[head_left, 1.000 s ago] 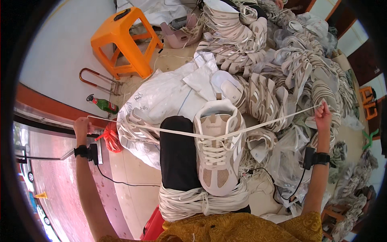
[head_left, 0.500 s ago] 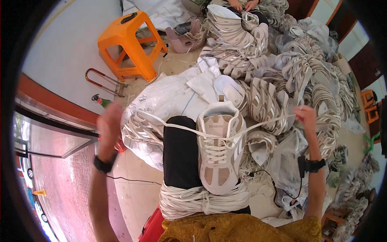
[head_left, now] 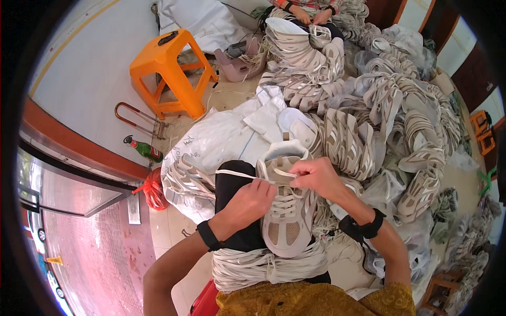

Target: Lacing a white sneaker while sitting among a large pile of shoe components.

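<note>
A beige and white sneaker upper (head_left: 287, 234) lies on my lap with its toe toward me. Its lace (head_left: 232, 173) is threaded through the eyelets. My left hand (head_left: 252, 203) is closed on one lace end at the left side of the tongue, and the free tail stretches leftward over my dark trouser leg (head_left: 232, 192). At the right side, my right hand (head_left: 315, 179) pinches the other lace, whose short tip points left over the tongue. A thick bundle of off-white laces (head_left: 269, 268) rests across my lap below the toe.
Stacked sneaker uppers (head_left: 345, 145) fill the floor ahead and right. A white woven sack (head_left: 226, 137) lies ahead. To the left stand an orange stool (head_left: 171, 68), a green bottle (head_left: 145, 149) and a red plastic bag (head_left: 154, 192). Another person's hands (head_left: 311, 16) work at the far side.
Both hands have come inward from wide apart, where they held the laces stretched out, to close over the tongue. The sneaker upper stays on my lap.
</note>
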Demonstrator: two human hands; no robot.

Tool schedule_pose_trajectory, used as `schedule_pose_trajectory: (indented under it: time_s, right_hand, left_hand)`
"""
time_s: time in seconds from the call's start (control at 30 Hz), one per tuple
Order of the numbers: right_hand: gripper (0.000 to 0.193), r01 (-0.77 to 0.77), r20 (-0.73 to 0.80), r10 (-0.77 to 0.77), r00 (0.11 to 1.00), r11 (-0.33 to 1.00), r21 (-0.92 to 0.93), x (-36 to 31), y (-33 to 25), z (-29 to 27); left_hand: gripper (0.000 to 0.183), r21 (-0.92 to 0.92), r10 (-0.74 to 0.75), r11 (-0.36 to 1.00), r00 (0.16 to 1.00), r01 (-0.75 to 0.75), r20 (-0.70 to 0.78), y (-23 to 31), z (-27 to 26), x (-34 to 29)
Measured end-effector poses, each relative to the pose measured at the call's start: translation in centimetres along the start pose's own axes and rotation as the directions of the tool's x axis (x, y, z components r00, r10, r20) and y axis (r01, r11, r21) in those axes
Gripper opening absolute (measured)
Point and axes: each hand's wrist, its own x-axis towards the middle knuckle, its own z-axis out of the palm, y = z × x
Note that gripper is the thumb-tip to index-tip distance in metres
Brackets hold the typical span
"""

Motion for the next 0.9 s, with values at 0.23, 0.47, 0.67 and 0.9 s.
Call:
schedule_pose_trajectory:
  time_s: [0.23, 0.47, 0.67, 0.9]
  right_hand:
    - [0.013, -0.159, 0.027, 0.157, 0.987, 0.984, 0.085, 0.6, 0.8, 0.2]
    - [0.018, 0.046, -0.004, -0.048, 0.999, 0.980, -0.196, 1.2, 0.5, 0.6]
    - [0.021, 0.184, 0.076, -0.173, 0.982, 0.780, -0.598, 0.5, 0.6, 1.0]
    - [0.017, 0.240, 0.080, -0.265, 0.961, 0.654, -0.717, 0.8, 2.1, 1.7]
  left_hand:
    - [0.017, 0.108, 0.042, 0.993, 0.999, -0.041, -0.005, -0.6, 0.4, 0.2]
    - [0.019, -0.290, -0.404, 0.893, 0.896, 0.344, -0.181, 0.8, 0.9, -0.2]
    - [0.020, -0.258, -0.207, 0.952, 0.966, 0.163, -0.155, 0.0, 0.3, -0.3]
    - [0.016, -0.196, -0.132, 0.974, 0.987, 0.112, -0.091, -0.4, 1.0, 0.2]
